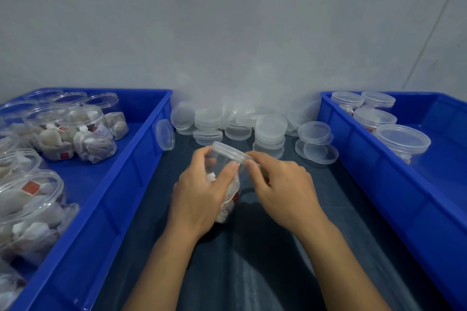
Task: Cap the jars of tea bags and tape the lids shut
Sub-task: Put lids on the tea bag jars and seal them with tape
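Plain pale grey-white painted wall (227, 20) fills the upper half, matte, w/ faint smudges and scuffs. A thin dark diagonal line (429, 28) runs down the wall at far right, prob. a seam or a cable; can't tell which. Light is soft, even, slightly cool, no hard glare on the wall. Below, a worktop covered w/ dark blue-grey cloth (252, 272), lightly creased, shadowed near the middle. It butts straight against the wall base. No window, floor or other furniture in view.
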